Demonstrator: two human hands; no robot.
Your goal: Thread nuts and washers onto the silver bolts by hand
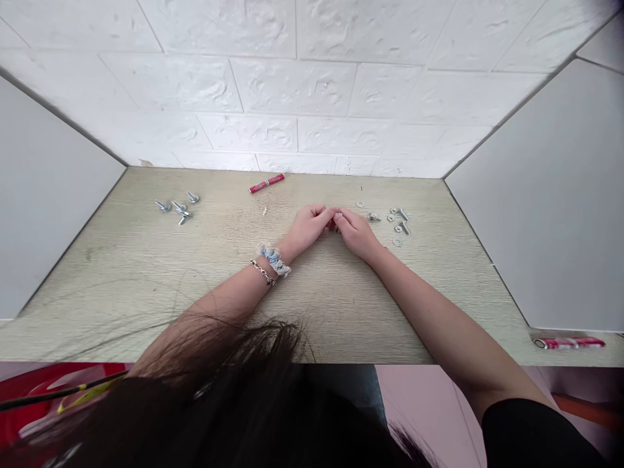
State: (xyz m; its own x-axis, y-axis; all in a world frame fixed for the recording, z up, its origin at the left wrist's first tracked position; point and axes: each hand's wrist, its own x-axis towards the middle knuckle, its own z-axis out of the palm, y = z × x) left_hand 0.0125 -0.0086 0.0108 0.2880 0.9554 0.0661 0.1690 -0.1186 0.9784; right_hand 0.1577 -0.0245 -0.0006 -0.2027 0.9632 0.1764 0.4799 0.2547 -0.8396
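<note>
My left hand (307,229) and my right hand (358,234) meet over the middle of the table, their fingertips closed together. What they pinch is mostly hidden by the fingers; only a tiny pale glint shows between them. Just right of my right hand lies a bolt with hardware on it (373,218). Beyond that are loose bolts (405,227), several nuts (390,219) and a flat washer (397,242). Another washer (359,204) rests above my right hand. Over to the left, several bolts fitted with washers or nuts (179,208) sit in a group.
A red tube-shaped stick (266,183) lies near the white brick wall (273,84), with a small white scrap (264,211) below it. A second red stick (569,342) is at the front right edge. Grey panels (550,195) flank the wooden tabletop (322,325).
</note>
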